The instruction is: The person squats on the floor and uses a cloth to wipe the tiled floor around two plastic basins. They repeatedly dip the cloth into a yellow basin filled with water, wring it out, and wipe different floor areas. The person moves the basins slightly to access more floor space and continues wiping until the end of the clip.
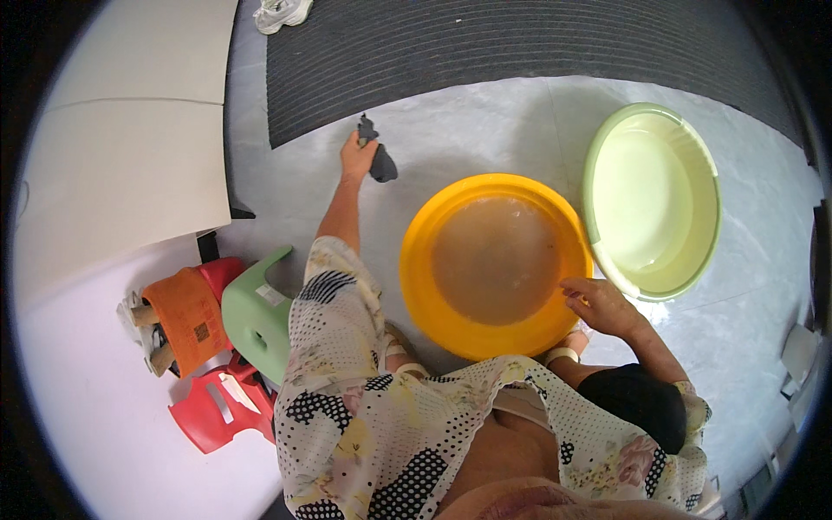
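My left hand (357, 155) is stretched out to the far left, gripping a small dark grey cloth item (383, 164), possibly a sock. Part of it sticks out beyond my fingers and the rest hangs beside the hand. In front of me stands a round yellow plastic basin (422, 305) between my feet. Cloudy brownish water (497, 260) fills its bottom. Over the basin's right rim hovers my right hand (598, 304), fingers loosely curled and apart, with nothing visible in them. A pale green oval tub (705, 253) stands right beside the yellow basin, apparently with clear liquid inside.
A black ribbed mat (507, 45) covers the far floor, with a white shoe (283, 14) at its corner. To my left are a green plastic stool (250, 318), a red plastic chair (214, 409), an orange cloth (185, 312) and a white cabinet (130, 169).
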`<state>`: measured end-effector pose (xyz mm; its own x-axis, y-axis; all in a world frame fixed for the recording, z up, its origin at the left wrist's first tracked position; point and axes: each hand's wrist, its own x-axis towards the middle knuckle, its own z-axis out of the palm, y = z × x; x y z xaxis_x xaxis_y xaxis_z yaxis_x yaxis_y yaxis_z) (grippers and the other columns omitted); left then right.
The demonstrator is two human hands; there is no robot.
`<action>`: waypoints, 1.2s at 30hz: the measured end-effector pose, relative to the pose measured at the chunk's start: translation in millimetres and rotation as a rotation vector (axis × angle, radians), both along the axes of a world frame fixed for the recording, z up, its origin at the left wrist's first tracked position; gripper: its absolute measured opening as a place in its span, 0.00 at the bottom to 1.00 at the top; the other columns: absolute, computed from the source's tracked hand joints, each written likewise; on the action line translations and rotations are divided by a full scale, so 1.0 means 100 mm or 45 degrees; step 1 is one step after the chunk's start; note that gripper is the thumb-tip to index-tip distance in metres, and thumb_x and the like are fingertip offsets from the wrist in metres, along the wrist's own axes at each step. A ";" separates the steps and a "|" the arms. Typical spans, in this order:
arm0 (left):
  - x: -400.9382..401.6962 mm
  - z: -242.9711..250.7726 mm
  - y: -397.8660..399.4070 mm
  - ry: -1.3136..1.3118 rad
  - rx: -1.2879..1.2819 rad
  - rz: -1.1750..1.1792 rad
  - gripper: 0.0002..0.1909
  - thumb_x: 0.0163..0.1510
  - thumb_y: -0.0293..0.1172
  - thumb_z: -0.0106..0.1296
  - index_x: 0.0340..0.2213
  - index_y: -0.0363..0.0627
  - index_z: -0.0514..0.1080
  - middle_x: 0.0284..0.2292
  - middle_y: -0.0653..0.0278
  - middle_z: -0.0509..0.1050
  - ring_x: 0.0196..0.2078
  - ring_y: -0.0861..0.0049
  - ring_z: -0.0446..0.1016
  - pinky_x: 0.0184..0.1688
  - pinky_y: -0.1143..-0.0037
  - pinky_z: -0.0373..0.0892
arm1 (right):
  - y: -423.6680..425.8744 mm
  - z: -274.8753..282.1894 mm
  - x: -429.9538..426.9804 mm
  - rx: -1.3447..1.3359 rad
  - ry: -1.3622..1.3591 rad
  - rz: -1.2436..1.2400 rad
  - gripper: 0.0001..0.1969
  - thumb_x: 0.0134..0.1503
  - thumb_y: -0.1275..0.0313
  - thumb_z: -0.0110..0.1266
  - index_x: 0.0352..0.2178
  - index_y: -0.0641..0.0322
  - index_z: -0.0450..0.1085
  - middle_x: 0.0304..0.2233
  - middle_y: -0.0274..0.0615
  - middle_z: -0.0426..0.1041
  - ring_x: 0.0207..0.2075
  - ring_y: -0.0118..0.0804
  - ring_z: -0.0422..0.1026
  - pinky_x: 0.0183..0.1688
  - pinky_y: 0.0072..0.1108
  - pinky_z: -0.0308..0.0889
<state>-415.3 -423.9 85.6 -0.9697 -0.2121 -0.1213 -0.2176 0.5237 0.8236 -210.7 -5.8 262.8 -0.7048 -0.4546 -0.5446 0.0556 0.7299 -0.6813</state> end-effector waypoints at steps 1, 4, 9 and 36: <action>0.05 0.17 -0.07 0.001 0.250 0.037 0.08 0.41 0.25 0.47 0.28 0.40 0.65 0.23 0.67 0.68 0.24 0.82 0.66 0.27 0.81 0.63 | 0.01 -0.01 -0.01 0.025 0.023 0.033 0.12 0.45 0.76 0.45 0.33 0.67 0.63 0.28 0.47 0.69 0.30 0.39 0.69 0.35 0.24 0.64; 0.16 0.50 -0.22 -0.051 0.783 0.103 0.10 0.42 0.25 0.47 0.31 0.39 0.64 0.24 0.66 0.68 0.25 0.81 0.67 0.27 0.81 0.65 | 0.01 -0.08 -0.03 -0.042 0.106 0.067 0.11 0.44 0.76 0.45 0.33 0.67 0.62 0.27 0.48 0.69 0.29 0.41 0.69 0.33 0.24 0.64; 0.36 1.09 -0.02 -0.190 0.996 -0.089 0.14 0.43 0.26 0.47 0.35 0.39 0.61 0.25 0.64 0.67 0.27 0.76 0.70 0.29 0.77 0.68 | -0.03 -0.30 -0.11 -0.143 0.228 0.169 0.12 0.44 0.77 0.45 0.33 0.67 0.62 0.26 0.49 0.68 0.29 0.42 0.69 0.33 0.24 0.64; 0.10 -0.07 0.81 -0.009 -1.129 -0.569 0.11 0.43 0.29 0.43 0.33 0.49 0.66 0.33 0.62 0.63 0.38 0.68 0.63 0.34 0.72 0.65 | 0.01 -0.01 0.03 -0.020 -0.113 -0.128 0.13 0.44 0.75 0.45 0.34 0.68 0.63 0.27 0.50 0.69 0.31 0.42 0.69 0.35 0.25 0.64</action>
